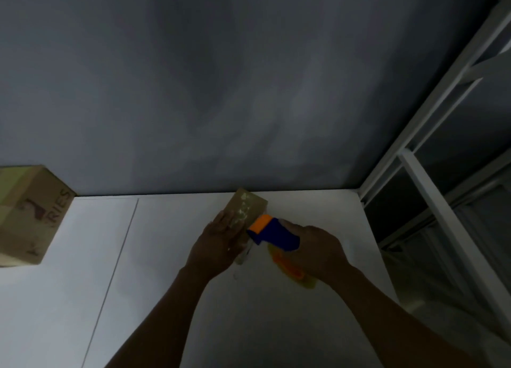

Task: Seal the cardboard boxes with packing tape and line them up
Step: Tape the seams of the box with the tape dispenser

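Steadying the small brown cardboard box [249, 205] with my left grip [218, 240], fingers laid pretty much flat along its near side. My right grip [318, 253] is wrapped round the blue-and-orange plastic tape dispenser [272, 233], whose orange end touches the box. The box sits on the white worktop [166, 257], close to the grey wall [249, 91]. A bigger printed cardboard box [30, 218] stands well apart, far left.

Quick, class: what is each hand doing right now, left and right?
Left hand: open, fingers laid flat on the small box.
Right hand: closed around the tape dispenser.
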Demonstrator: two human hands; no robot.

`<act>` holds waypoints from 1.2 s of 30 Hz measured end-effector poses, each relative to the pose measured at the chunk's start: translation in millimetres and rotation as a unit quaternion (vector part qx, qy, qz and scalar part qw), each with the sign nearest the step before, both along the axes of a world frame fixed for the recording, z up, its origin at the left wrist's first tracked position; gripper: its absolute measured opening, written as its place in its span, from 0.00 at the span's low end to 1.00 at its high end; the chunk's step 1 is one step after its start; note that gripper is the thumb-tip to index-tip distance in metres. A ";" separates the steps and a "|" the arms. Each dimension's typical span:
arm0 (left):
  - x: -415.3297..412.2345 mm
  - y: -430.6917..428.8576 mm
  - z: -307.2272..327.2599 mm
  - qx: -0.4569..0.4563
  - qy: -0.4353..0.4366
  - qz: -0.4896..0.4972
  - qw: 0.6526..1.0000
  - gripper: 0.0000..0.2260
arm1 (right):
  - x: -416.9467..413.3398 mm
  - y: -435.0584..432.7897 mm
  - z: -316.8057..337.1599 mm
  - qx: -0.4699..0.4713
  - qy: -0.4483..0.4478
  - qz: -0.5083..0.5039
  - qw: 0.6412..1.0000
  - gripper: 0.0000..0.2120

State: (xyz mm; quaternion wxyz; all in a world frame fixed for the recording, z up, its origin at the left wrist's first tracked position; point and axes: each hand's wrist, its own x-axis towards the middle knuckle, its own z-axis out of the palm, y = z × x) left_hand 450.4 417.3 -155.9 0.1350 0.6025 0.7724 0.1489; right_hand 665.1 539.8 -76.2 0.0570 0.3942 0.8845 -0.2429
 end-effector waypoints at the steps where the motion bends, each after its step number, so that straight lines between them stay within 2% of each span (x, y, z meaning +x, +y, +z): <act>1: -0.6 -2.2 -3.2 -0.012 0.005 0.011 1.000 0.33 | 1.2 -0.3 -5.1 -0.041 0.034 -0.030 0.998 0.38; 3: 0.5 -6.1 -9.7 -0.027 0.004 0.039 0.999 0.29 | 4.1 1.2 -12.3 -0.114 0.116 -0.114 0.980 0.35; 5: 5.7 -9.8 -11.9 -0.020 0.027 0.062 0.997 0.27 | 8.0 3.4 -20.0 -0.184 0.180 -0.217 0.942 0.28; 8: 17.5 -15.7 0.0 -0.021 0.074 0.102 0.992 0.20 | 14.5 3.7 -37.0 -0.312 0.251 -0.364 0.841 0.23; 10: 21.0 -17.7 5.4 -0.021 0.096 0.122 0.988 0.19 | 17.5 -0.3 -52.9 -0.367 0.271 -0.414 0.787 0.25; 12: 21.6 -19.6 11.8 -0.027 0.100 0.118 0.988 0.20 | 19.2 -6.9 -66.8 -0.389 0.267 -0.427 0.771 0.26; 14: 21.3 -20.4 15.4 -0.034 0.104 0.103 0.989 0.24 | 19.3 -11.8 -75.9 -0.394 0.265 -0.426 0.770 0.25; 16: 22.6 -22.7 18.5 -0.032 0.073 0.118 0.990 0.27 | 20.4 -14.5 -81.6 -0.393 0.272 -0.420 0.772 0.21; 18: 24.0 -25.6 20.8 -0.018 0.046 0.137 0.989 0.27 | 24.6 -14.2 -83.0 -0.361 0.255 -0.405 0.800 0.12; 19: 23.7 -26.5 20.9 -0.012 0.038 0.137 0.990 0.27 | 27.4 -12.3 -84.7 -0.338 0.245 -0.398 0.817 0.12; 21: 24.3 -29.0 25.7 -0.009 0.047 0.119 0.992 0.26 | 33.7 -8.5 -90.8 -0.298 0.220 -0.385 0.845 0.17; 25: 17.1 -32.4 29.1 -0.010 0.135 0.068 0.988 0.26 | 40.1 0.6 -106.6 -0.246 0.145 -0.350 0.892 0.25; 27: 14.7 -33.8 22.2 -0.004 0.114 0.065 0.991 0.25 | 38.9 2.1 -103.3 -0.184 0.015 -0.301 0.935 0.27; 28: 16.0 -34.3 22.7 -0.003 0.085 0.074 0.994 0.24 | 37.3 1.0 -101.3 -0.120 -0.058 -0.279 0.951 0.28; 29: 15.7 -35.6 19.5 -0.002 0.062 0.092 0.994 0.23 | 32.7 -3.3 -93.8 -0.048 -0.087 -0.269 0.958 0.27; 31: 15.9 -38.1 18.4 0.037 0.052 0.109 0.992 0.20 | 15.2 -15.7 -78.8 0.039 -0.032 -0.269 0.962 0.23; 32: 16.4 -39.3 20.8 0.049 0.049 0.107 0.992 0.19 | 3.3 -23.1 -71.5 0.008 0.028 -0.265 0.964 0.19; 33: 17.2 -39.8 23.6 0.059 0.064 0.092 0.992 0.19 | -10.5 -30.3 -62.4 -0.079 0.087 -0.266 0.957 0.15; 34: 17.9 -40.6 24.4 0.076 0.076 0.068 0.992 0.20 | -23.8 -36.7 -54.4 -0.207 0.130 -0.282 0.928 0.13; 36: 19.4 -43.9 22.8 0.083 0.080 0.041 0.992 0.22 | -43.8 -50.6 -37.8 -0.462 0.169 -0.338 0.803 0.09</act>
